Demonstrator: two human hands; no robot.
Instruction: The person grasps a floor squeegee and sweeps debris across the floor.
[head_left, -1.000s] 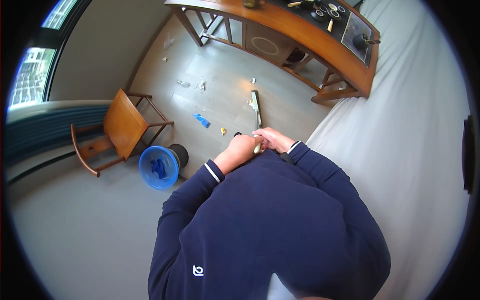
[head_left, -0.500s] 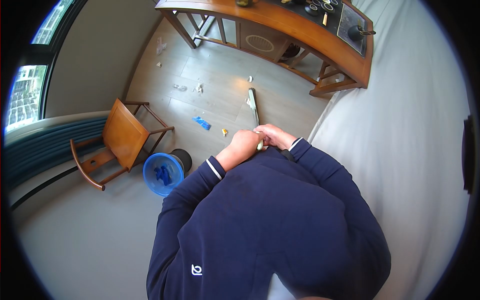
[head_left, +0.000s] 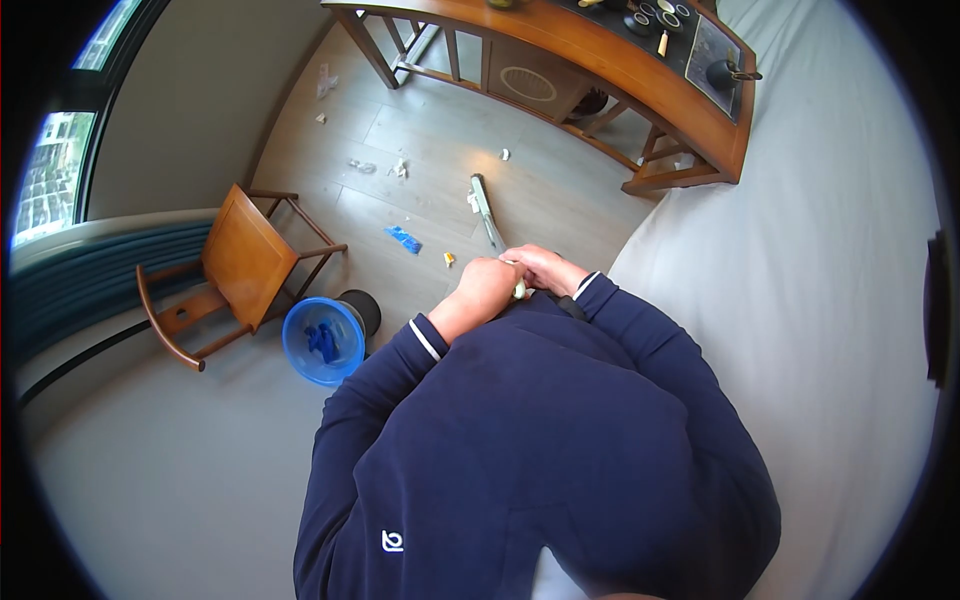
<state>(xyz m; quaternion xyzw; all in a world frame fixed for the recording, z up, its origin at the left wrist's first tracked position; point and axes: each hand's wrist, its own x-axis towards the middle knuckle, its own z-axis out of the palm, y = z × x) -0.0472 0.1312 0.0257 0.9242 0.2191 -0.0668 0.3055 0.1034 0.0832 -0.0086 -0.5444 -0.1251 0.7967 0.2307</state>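
A long-handled broom (head_left: 485, 212) reaches out over the floor, its narrow pale-green head ending in a dark tip. My left hand (head_left: 485, 286) is closed around the handle in front of my waist. Just beside it, my right hand (head_left: 548, 268) is also closed on the handle, its fingertips close to the left hand. A small white scrap (head_left: 472, 202) lies against the left side of the broom's head. Ahead and to the left are a blue wrapper (head_left: 403, 239) and a small yellow-orange scrap (head_left: 449, 259). My hands partly cover the handle.
A blue bin (head_left: 323, 342) holding blue material stands at the left, near a wooden chair (head_left: 250, 245). More scraps (head_left: 400, 168) and clear plastic (head_left: 361, 166) lie farther off. A wooden tea table (head_left: 560, 45) is ahead; a pale cloth-covered surface (head_left: 790, 300) lines the right.
The broom's far end has swung left across the floor, and the white scrap has shifted left beside it. Both hands keep their hold. The view has shifted slightly.
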